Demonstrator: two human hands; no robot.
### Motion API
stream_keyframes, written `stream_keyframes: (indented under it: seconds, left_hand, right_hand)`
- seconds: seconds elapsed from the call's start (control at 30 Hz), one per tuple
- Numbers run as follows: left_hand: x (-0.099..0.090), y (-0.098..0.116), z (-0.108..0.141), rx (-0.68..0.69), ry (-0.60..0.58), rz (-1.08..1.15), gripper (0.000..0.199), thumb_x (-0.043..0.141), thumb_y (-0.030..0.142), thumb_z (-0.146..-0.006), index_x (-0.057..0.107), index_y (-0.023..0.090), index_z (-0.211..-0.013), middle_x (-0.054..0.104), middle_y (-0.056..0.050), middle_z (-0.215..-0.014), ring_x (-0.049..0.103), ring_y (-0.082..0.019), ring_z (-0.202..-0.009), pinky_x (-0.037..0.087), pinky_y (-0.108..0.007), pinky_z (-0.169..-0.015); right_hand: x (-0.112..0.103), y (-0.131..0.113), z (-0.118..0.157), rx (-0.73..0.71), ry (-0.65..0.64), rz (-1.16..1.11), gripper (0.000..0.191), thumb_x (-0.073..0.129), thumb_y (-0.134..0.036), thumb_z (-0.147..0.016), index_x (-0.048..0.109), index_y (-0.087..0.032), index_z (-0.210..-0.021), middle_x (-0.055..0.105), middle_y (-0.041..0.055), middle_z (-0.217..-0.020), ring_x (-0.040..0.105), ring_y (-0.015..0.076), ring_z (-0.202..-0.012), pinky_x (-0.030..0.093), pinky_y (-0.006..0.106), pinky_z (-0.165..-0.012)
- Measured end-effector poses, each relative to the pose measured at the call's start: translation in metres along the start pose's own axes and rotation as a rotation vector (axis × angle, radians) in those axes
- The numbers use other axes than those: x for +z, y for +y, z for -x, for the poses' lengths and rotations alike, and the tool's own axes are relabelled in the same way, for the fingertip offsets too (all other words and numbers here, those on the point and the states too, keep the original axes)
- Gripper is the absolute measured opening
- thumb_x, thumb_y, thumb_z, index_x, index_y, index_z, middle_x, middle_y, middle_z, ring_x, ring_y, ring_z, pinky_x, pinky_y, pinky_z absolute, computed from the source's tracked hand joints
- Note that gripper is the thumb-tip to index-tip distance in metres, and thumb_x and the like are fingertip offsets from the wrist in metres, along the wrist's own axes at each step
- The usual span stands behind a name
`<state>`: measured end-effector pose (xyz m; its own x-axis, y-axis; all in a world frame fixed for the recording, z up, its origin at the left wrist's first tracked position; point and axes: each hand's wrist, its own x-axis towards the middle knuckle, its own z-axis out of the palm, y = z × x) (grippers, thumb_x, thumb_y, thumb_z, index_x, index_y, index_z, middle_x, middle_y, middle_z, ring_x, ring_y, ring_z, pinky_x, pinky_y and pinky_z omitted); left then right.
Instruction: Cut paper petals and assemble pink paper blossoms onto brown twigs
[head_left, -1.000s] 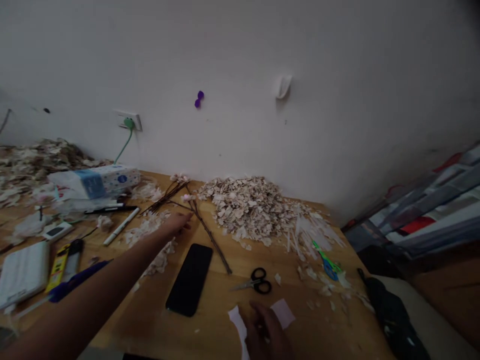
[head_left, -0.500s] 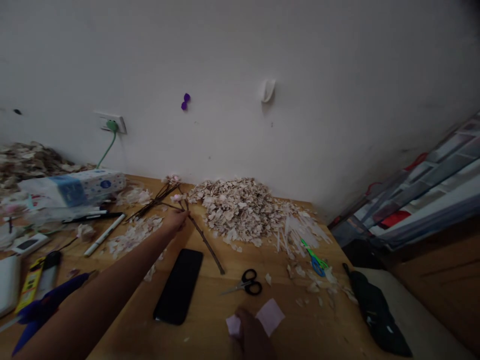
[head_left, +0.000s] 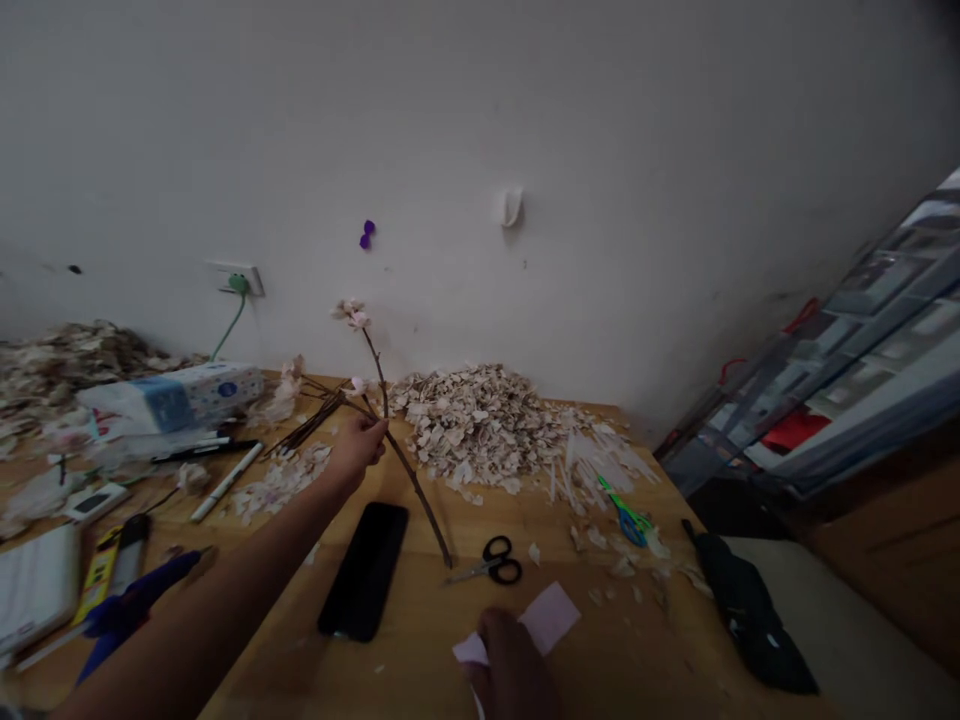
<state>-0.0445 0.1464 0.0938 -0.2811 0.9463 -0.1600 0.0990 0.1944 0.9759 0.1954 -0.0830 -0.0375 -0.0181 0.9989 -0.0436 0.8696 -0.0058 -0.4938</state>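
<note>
My left hand [head_left: 361,445] is closed around a brown branch [head_left: 415,482] with pale pink blossoms [head_left: 352,313] at its upper tip. The branch leans, its lower end close to the black-handled scissors [head_left: 491,564]. Near the front edge, my right hand [head_left: 514,655] is closed on a pale pink paper strip [head_left: 551,617], which shows on both sides of the fingers. A black phone [head_left: 365,570] lies between my left forearm and the scissors.
Behind lies a heap of dry petals [head_left: 480,425], with white sticks [head_left: 592,465] and green-blue scissors [head_left: 628,515] at its right. At left are a tissue pack [head_left: 176,397], a white marker [head_left: 226,482], a yellow cutter [head_left: 99,575] and a blue glue gun [head_left: 135,600].
My left hand has lifted the branch's blossom end up off the table, so it now stands out against the wall. My right hand still holds the pink paper. The view has shifted slightly.
</note>
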Motion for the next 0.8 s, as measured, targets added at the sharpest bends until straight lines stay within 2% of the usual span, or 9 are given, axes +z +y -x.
stream_keyframes:
  seconds: [0.1, 0.17, 0.3, 0.37, 0.47, 0.53, 0.63, 0.73, 0.8]
  left_hand:
    - [-0.009, 0.025, 0.017, 0.102, -0.056, 0.053, 0.027, 0.063, 0.036, -0.089, 0.047, 0.019, -0.075, 0.038, 0.011, -0.052, 0.035, -0.004, -0.040, 0.023, -0.017, -0.038]
    - [-0.016, 0.041, 0.031, 0.148, -0.121, 0.070, 0.035, 0.068, 0.042, -0.081, 0.042, 0.021, -0.071, 0.037, 0.011, -0.048, 0.035, -0.004, -0.038, 0.021, -0.017, -0.038]
    - [-0.030, 0.063, 0.068, 0.163, -0.277, 0.015, 0.039, 0.079, 0.048, -0.067, 0.051, 0.020, -0.072, 0.054, 0.006, -0.050, 0.043, -0.007, -0.039, 0.028, -0.018, -0.039]
    - [-0.032, 0.067, 0.090, 0.149, -0.348, -0.035, 0.039, 0.081, 0.047, -0.064, 0.054, 0.020, -0.070, 0.059, 0.002, -0.050, 0.048, -0.010, -0.038, 0.031, -0.021, -0.037]
    - [-0.026, 0.069, 0.119, 0.094, -0.483, -0.109, 0.040, 0.080, 0.051, -0.063, 0.053, 0.022, -0.066, 0.065, -0.002, -0.053, 0.056, -0.016, -0.040, 0.037, -0.025, -0.035]
    - [-0.019, 0.071, 0.133, 0.039, -0.554, -0.117, 0.041, 0.080, 0.053, -0.062, 0.052, 0.023, -0.066, 0.068, -0.003, -0.056, 0.061, -0.019, -0.043, 0.042, -0.027, -0.037]
    - [-0.022, 0.077, 0.143, 0.034, -0.607, -0.124, 0.040, 0.079, 0.054, -0.063, 0.056, 0.022, -0.070, 0.072, -0.006, -0.064, 0.068, -0.024, -0.055, 0.051, -0.031, -0.045]
    - [-0.058, 0.078, 0.141, 0.137, -0.534, -0.301, 0.044, 0.078, 0.054, -0.064, 0.068, 0.021, -0.090, 0.076, -0.009, -0.082, 0.072, -0.027, -0.074, 0.055, -0.033, -0.056]
    - [-0.103, 0.073, 0.138, 0.168, -0.317, -0.449, 0.052, 0.071, 0.061, -0.065, 0.070, 0.024, -0.102, 0.076, -0.007, -0.081, 0.071, -0.025, -0.070, 0.053, -0.032, -0.054]
  right_hand:
    - [-0.012, -0.008, 0.001, -0.031, 0.068, -0.077, 0.041, 0.060, -0.003, -0.065, 0.066, -0.023, -0.100, 0.068, 0.0062, -0.102, 0.064, 0.0269, -0.097, 0.049, 0.035, -0.085]
    - [-0.021, -0.016, 0.001, -0.088, 0.166, -0.185, 0.049, 0.059, -0.005, -0.069, 0.065, -0.024, -0.114, 0.066, 0.0082, -0.113, 0.061, 0.0284, -0.108, 0.049, 0.038, -0.094]
    - [-0.048, -0.038, -0.005, -0.135, 0.288, -0.498, 0.031, 0.055, -0.029, -0.093, 0.060, -0.027, -0.123, 0.061, 0.0083, -0.129, 0.056, 0.0253, -0.123, 0.046, 0.038, -0.104]
    - [-0.063, -0.054, -0.012, -0.142, 0.244, -0.598, 0.040, 0.055, -0.039, -0.095, 0.055, -0.028, -0.133, 0.060, 0.0075, -0.135, 0.055, 0.0248, -0.126, 0.047, 0.038, -0.105]
    - [-0.076, -0.086, -0.024, -0.192, 0.135, -0.694, 0.050, 0.061, -0.039, -0.090, 0.052, -0.026, -0.138, 0.060, 0.0081, -0.138, 0.054, 0.0255, -0.129, 0.045, 0.041, -0.107]
    - [-0.076, -0.107, -0.029, -0.248, 0.097, -0.774, 0.051, 0.062, -0.036, -0.088, 0.054, -0.022, -0.136, 0.063, 0.0097, -0.132, 0.059, 0.0252, -0.122, 0.046, 0.039, -0.104]
    - [-0.070, -0.125, -0.031, -0.238, 0.110, -0.889, 0.036, 0.051, -0.034, -0.094, 0.061, -0.021, -0.127, 0.070, 0.0078, -0.113, 0.066, 0.0220, -0.101, 0.053, 0.033, -0.089]
    - [-0.065, -0.117, -0.025, -0.130, 0.099, -0.955, 0.039, 0.046, -0.042, -0.098, 0.062, -0.020, -0.127, 0.071, 0.0057, -0.097, 0.064, 0.0181, -0.078, 0.053, 0.029, -0.073]
    - [-0.060, -0.101, -0.018, -0.056, 0.062, -1.013, 0.044, 0.047, -0.047, -0.097, 0.057, -0.019, -0.130, 0.070, 0.0038, -0.089, 0.059, 0.0146, -0.066, 0.051, 0.026, -0.067]
